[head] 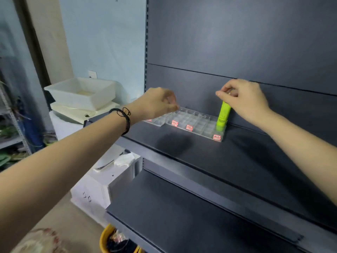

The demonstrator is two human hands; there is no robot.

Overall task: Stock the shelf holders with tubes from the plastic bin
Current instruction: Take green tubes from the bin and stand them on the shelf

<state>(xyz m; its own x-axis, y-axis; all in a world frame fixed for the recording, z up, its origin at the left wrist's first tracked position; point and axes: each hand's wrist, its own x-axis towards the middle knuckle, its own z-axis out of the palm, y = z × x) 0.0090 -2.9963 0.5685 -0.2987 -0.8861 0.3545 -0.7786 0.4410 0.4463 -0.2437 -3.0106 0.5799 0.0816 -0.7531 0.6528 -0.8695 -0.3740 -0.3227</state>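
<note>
The green tube (222, 116) stands almost upright with its lower end in the rightmost front pocket of the clear holder (193, 123), just behind a red label (217, 137). The right hand (242, 99) holds it from above, thumb and fingertips pinched together on its top end. The base looks seated or nearly so, so the step in hand is judged to be setting this tube into its pocket. The rest of the holder's pockets appear empty, which puts the stocking near its start.

The left hand (156, 105) is at the holder's left rear corner with its fingers curled. Blur hides the fingertips, so it cannot be told whether they grip the rim or only hover by it. A second holder (158, 121) sits just beside the first on the left, partly behind that hand, and also looks empty. Both rest at the back of the dark shelf (237, 152).

The next move calls for letting the tube go only once it stands by itself, since a tall tube in a shallow pocket may tip. After that comes a reach down for another. The yellow bin (105, 238) at the bottom edge is probably the supply, though its contents are too dark to make out.
</note>
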